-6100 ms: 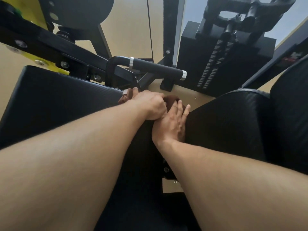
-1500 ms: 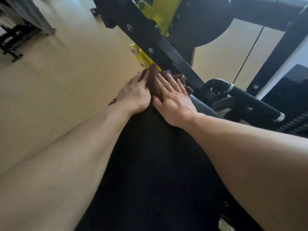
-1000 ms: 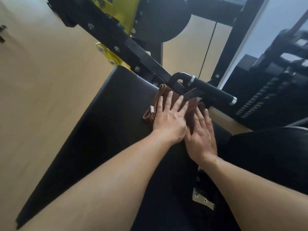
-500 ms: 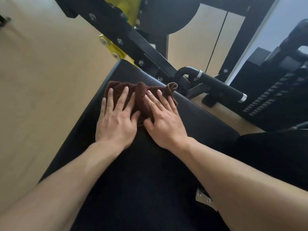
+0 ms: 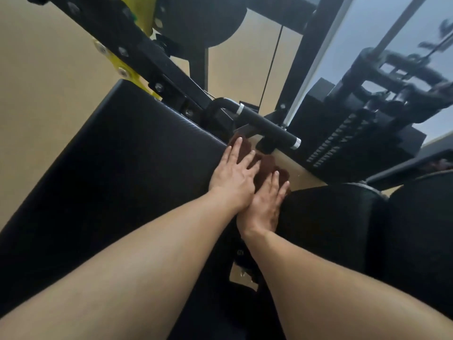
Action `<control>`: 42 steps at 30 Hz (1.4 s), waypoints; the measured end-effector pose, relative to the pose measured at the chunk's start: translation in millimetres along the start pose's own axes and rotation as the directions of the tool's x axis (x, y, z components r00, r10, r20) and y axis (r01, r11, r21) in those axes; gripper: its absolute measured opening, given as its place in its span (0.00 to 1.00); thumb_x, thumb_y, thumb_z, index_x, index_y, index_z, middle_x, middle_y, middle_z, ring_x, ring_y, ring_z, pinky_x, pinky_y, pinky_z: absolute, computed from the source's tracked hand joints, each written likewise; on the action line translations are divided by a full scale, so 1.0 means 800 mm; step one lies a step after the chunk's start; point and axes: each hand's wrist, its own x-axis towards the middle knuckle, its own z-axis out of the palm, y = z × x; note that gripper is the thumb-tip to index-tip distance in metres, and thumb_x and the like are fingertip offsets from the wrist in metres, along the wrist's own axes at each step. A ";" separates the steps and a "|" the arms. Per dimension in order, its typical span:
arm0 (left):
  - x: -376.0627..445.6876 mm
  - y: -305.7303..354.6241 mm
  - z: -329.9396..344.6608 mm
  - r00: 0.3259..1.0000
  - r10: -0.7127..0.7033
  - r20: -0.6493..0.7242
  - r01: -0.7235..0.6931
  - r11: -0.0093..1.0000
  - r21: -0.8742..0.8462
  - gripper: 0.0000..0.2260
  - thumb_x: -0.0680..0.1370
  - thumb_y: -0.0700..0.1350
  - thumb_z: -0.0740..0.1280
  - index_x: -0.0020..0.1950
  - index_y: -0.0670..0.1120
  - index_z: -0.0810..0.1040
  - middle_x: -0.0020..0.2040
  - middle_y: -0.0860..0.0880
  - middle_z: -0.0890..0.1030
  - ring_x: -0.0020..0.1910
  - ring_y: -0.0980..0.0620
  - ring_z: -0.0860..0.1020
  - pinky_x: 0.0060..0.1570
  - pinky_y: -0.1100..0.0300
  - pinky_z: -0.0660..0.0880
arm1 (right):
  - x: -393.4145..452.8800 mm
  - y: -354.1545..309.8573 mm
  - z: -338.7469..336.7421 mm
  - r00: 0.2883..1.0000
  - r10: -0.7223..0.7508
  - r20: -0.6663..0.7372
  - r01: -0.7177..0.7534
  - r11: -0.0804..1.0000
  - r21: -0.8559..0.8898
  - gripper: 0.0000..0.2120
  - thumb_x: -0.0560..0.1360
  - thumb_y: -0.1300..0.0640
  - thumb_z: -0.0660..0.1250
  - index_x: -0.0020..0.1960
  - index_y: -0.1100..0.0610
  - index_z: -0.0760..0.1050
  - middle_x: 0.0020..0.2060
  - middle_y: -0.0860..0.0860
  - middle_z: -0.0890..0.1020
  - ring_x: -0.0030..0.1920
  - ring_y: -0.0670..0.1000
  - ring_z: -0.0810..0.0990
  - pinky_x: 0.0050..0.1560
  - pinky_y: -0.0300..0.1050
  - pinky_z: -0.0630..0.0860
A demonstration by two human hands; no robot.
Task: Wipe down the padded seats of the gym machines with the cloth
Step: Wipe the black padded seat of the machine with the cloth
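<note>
The brown cloth (image 5: 266,165) lies bunched on the right edge of the black padded seat (image 5: 117,173), under and just ahead of both sets of fingers. The left hand (image 5: 234,176) presses it flat, fingers straight and spread; the right hand (image 5: 266,200) lies beside it, touching, fingers likewise straight on the cloth. Just beyond the fingertips runs a black handle bar (image 5: 267,127). A second black pad (image 5: 326,217) sits right of the right hand.
</note>
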 end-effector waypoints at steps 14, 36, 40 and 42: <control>-0.082 -0.057 -0.024 0.900 -0.365 -0.240 0.235 0.867 -0.439 0.23 0.83 0.43 0.56 0.80 0.51 0.62 0.80 0.51 0.61 0.81 0.45 0.49 0.79 0.52 0.44 | 0.000 -0.053 0.000 0.844 -0.514 0.154 0.480 0.852 0.209 0.35 0.79 0.59 0.58 0.83 0.52 0.49 0.83 0.46 0.49 0.81 0.47 0.36 0.77 0.44 0.31; -0.213 -0.177 0.037 0.694 -0.569 -0.441 0.292 0.782 -0.550 0.20 0.84 0.50 0.52 0.73 0.48 0.72 0.79 0.46 0.64 0.81 0.49 0.54 0.79 0.44 0.45 | -0.193 -0.049 0.057 0.450 -0.799 0.399 0.882 0.469 -0.057 0.42 0.76 0.30 0.57 0.82 0.51 0.54 0.83 0.50 0.48 0.82 0.54 0.37 0.79 0.66 0.39; -0.209 -0.170 0.038 0.700 -0.553 -0.452 0.222 0.770 -0.598 0.19 0.84 0.48 0.53 0.73 0.48 0.72 0.79 0.48 0.65 0.81 0.51 0.54 0.80 0.47 0.46 | -0.174 -0.046 0.065 0.423 -0.854 0.303 0.904 0.420 -0.078 0.32 0.81 0.45 0.60 0.82 0.49 0.55 0.82 0.48 0.55 0.82 0.53 0.44 0.80 0.63 0.49; -0.205 -0.168 0.033 0.697 -0.545 -0.467 0.194 0.770 -0.608 0.19 0.84 0.48 0.54 0.73 0.47 0.72 0.79 0.47 0.65 0.81 0.51 0.54 0.80 0.49 0.46 | -0.147 -0.052 0.060 0.387 -0.895 0.222 0.921 0.388 -0.041 0.30 0.77 0.57 0.64 0.79 0.52 0.65 0.79 0.49 0.65 0.82 0.52 0.54 0.80 0.59 0.54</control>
